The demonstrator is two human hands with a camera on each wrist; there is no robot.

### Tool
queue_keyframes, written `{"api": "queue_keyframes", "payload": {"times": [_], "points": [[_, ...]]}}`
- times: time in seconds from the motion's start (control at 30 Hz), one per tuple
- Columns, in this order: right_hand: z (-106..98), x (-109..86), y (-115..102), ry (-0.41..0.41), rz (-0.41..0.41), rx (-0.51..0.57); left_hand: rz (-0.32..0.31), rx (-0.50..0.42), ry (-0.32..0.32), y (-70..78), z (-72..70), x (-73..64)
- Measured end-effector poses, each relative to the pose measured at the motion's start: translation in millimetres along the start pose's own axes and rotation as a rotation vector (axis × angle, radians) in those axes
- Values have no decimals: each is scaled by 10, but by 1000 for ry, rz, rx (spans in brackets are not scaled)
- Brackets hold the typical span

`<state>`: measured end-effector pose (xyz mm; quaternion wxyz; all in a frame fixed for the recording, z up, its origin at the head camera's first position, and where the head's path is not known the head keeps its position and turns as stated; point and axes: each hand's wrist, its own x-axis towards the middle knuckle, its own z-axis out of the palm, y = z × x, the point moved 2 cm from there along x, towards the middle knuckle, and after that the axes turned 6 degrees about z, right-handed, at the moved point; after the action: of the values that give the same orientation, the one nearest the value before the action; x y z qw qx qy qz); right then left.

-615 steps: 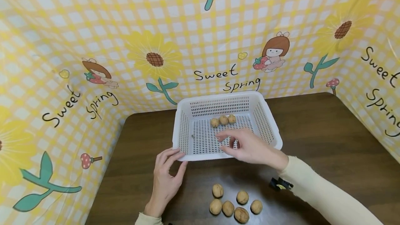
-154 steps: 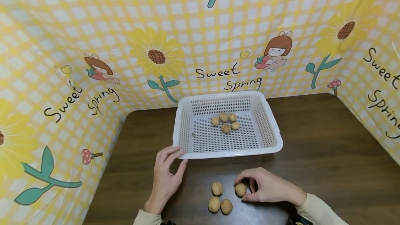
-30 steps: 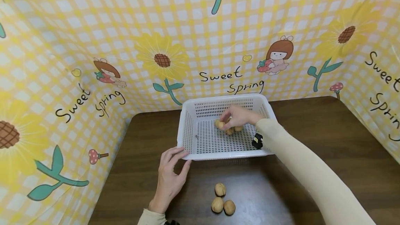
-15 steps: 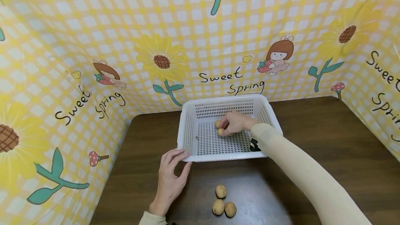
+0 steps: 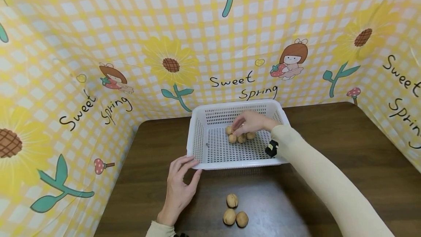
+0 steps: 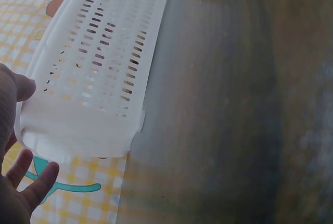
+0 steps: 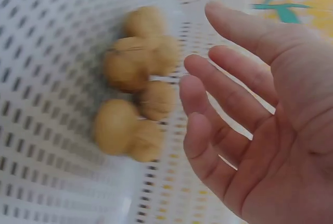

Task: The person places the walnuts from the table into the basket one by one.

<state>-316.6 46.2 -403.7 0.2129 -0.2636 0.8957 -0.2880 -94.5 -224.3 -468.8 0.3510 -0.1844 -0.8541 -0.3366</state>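
Inside the white plastic basket point(image 5: 227, 165), several walnuts point(image 5: 232, 139) lie grouped on the slotted floor. Above them is my right hand point(image 5: 252, 123), its fingers loosely bent. The right wrist view shows this right hand point(image 7: 270, 109) with parted fingers and bare palm beside the walnuts point(image 7: 127, 62); nothing is held. My left hand point(image 5: 180, 182) rests its fingers on the basket's near left corner, thumb spread apart from them. In the left wrist view, a fingertip of the left hand point(image 6: 13, 96) touches the basket's rim, other fingers standing apart below.
Three walnuts point(image 5: 229, 216) sit close together on the dark wooden table point(image 5: 158, 142) in front of the basket. A yellow-and-white checked cloth point(image 5: 197, 21) with printed flowers stands around the table's back and sides.
Over the whole span, walnuts went from the table into the basket a few at a time. In the last half second my right hand rose slightly off the latest one. My left hand stayed at the corner.
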Motion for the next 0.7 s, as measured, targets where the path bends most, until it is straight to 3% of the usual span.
{"api": "queue_keyframes", "payload": {"times": [0.2,0.37,0.5,0.7], "points": [[-232,-353,-156,68,-76,73,25,5,14,7,-17,10],[-225,-690,-278,194,-176,74,20,6,15,10,-38,35],[-21,-1016,-360,256,-274,72,16,9,7,17,-31,28],[532,-1447,-351,326,-451,145,-4,1,-2,6,-1,8]]}}
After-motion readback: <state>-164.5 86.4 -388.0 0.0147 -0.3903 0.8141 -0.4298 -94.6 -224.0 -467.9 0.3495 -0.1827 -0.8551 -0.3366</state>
